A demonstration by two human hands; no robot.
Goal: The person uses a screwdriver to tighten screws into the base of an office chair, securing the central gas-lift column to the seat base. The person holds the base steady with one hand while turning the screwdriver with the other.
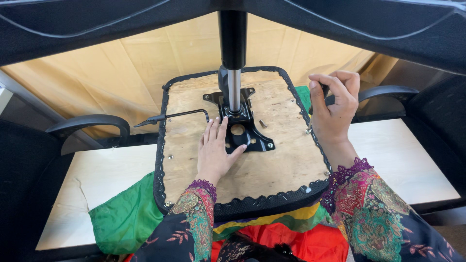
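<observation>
I see the upturned chair seat (272,165), its bare plywood underside edged in black fabric, lying on a green cloth (121,218) across the middle of the pale desk (407,160), with black armchairs at both desk ends and a tan sheet behind. My left hand (216,150) lies flat, fingers spread, on the black metal plate (240,127) bolted near the seat's far edge. My right hand (335,104) hovers over the seat's right edge, fingers curled around a small tool (309,127).
</observation>
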